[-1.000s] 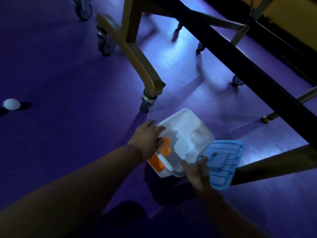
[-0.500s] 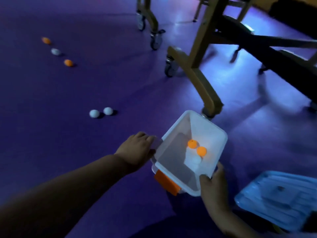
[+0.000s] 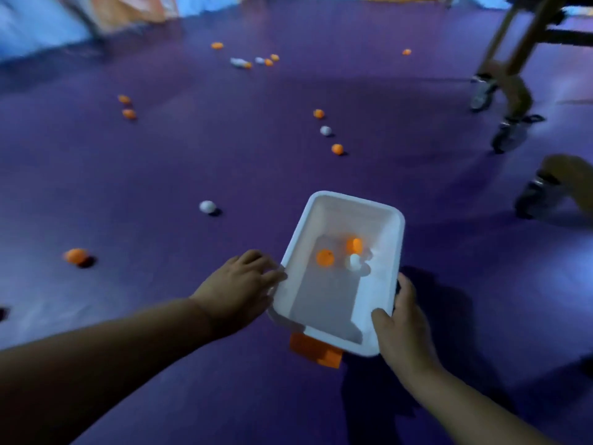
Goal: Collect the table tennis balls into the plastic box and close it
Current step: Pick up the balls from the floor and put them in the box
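Both arms reached forward and down over the purple floor [image 3: 160, 175], holding a white box [image 3: 341, 200] between them. The right hand [image 3: 402, 326] was clamped on the box's near right corner, with its thumb hooked over the rim and its fingers wrapped round the outer wall. The left hand [image 3: 237, 284], palm down on an outstretched arm, had its fingertips against the box's left wall just under the rim. Whether they curled round anything could not be told.

The box stood open-topped, an orange latch [image 3: 313, 348] hanging from its near end. Inside lay three balls close together: two orange balls [image 3: 324, 258] and a white ball [image 3: 355, 262].

More balls were scattered on the floor beyond. A white one [image 3: 207, 207] lay left of the box, an orange one [image 3: 75, 255] farther left, and others lay well apart toward the far wall. Table legs [image 3: 510, 78] on casters stood at right, blurred.
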